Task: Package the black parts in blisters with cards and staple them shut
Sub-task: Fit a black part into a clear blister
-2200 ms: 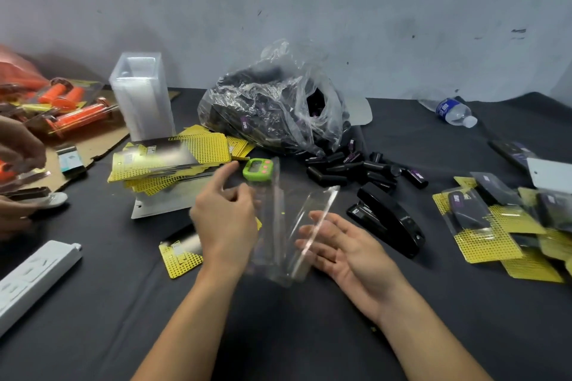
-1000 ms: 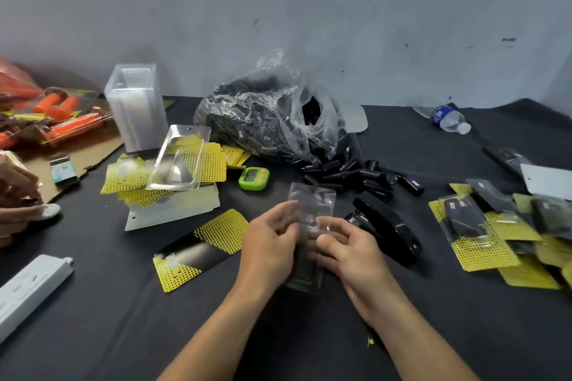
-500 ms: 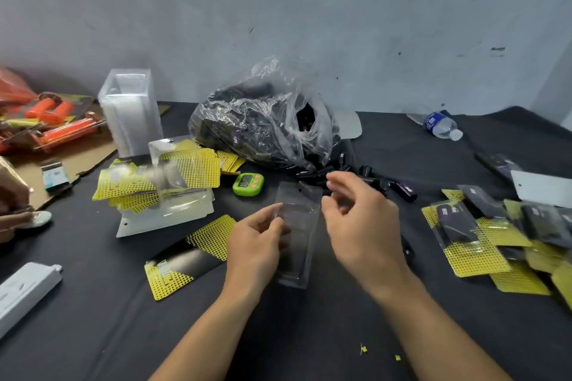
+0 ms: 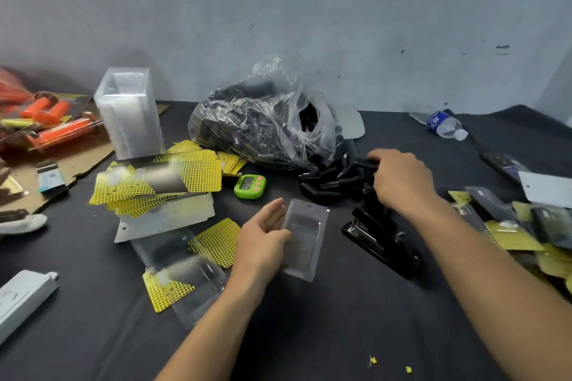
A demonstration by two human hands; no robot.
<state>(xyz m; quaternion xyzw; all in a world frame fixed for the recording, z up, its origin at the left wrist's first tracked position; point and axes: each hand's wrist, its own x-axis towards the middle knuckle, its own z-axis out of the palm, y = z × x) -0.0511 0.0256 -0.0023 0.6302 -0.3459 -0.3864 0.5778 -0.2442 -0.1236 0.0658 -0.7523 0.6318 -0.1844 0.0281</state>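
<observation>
Judging roughly, this pack's barely started: an empty clear plastic blister [image 4: 305, 238] is held in the left hand [image 4: 263, 244], a loose black plastic part [image 4: 363, 164] on the table [image 4: 340, 318] is gripped by the right hand [image 4: 402, 182], card and staples not yet added.

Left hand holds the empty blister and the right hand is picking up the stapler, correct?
Not quite. In the head view the right hand is at the loose black parts, beyond the stapler. The left hand does hold the empty blister.
</observation>
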